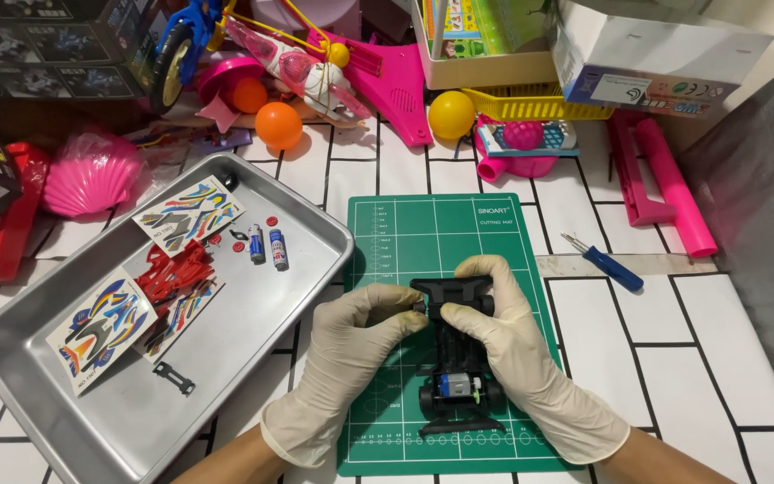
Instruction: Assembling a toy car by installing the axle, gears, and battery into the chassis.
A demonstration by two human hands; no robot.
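Left hand and right hand, seemingly both clamped on the black toy car chassis.

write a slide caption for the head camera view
Two gloved hands, left hand and right hand, grip a black toy car chassis over a green cutting mat, beside a metal tray.

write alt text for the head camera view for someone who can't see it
Two gloved hands, left hand and right hand, hold a black toy car chassis over a green cutting mat. To the left, a metal tray holds sticker sheets, red parts and two batteries; a blue screwdriver lies right of the mat.
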